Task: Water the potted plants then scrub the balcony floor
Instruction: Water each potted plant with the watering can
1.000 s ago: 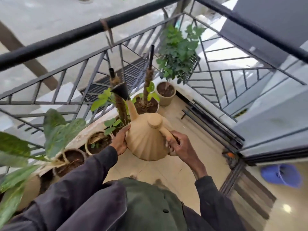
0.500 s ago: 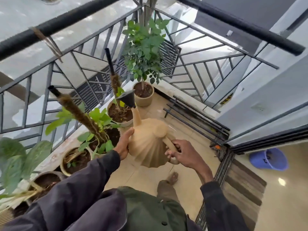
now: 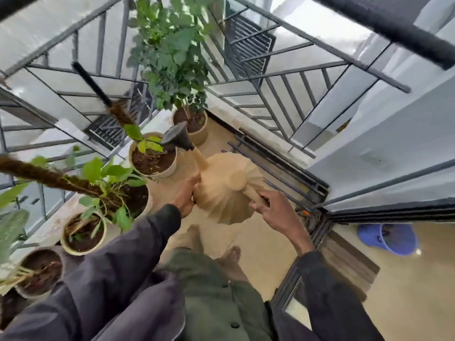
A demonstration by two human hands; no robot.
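Tan ribbed plastic: you are carrying the watering can (image 3: 225, 190) with both hands, tipped forward so its black rose (image 3: 176, 137) is hanging over the soil of the cream pot (image 3: 154, 159) with the moss pole. Your right hand (image 3: 272, 212) is taking the handle, fingers (image 3: 257, 209) curled and pinching it from the rear, which is giving you the tilt control. Your left hand (image 3: 186, 195) is lying flat against the can's side, fingers pressed together along the ribs, likely steadying the weight rather than gripping. No stream is visible, so I cannot tell whether water is running.

The spout is pointing past the near pots toward the corner, where the bushy plant's pot (image 3: 197, 127) is sitting just beyond the rose. The pots are lining the railing (image 3: 283, 77) in a row, probably for light. The balcony floor (image 3: 246, 242) is showing bare tile under your feet; no scrubbing tool is in view. A blue bucket (image 3: 389, 238) is sitting indoors, well apart from the can.

Judgement: you are on the watering step, with floor scrubbing not yet begun. Next move is calling for a lower, steadier tilt, or water could be splashing over the pot rim.
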